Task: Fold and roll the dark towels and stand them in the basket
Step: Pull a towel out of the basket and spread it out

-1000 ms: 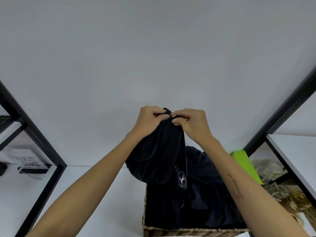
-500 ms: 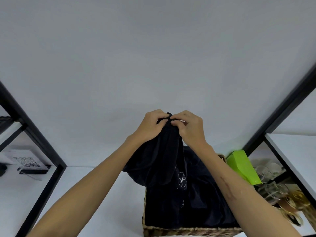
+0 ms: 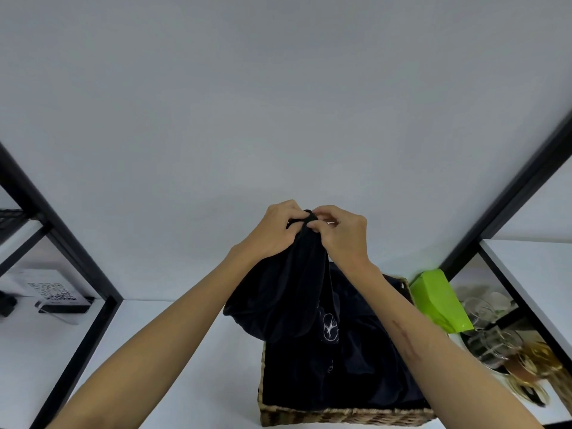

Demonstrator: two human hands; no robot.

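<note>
I see the left hand and right hand raised close together above the basket. Both sets of fingers are curled tight, pinching the top edge of one dark towel between them. The towel hangs down from that pinch, its lower part bunched and draped into the basket, touching the other dark towels piled inside. A white embroidered emblem shows on the hanging cloth. The wicker basket sits on the white counter. Just right of the basket stands a green box, tilted; beyond it, glassware on a lower shelf. Far left, a card with a QR code.
</note>
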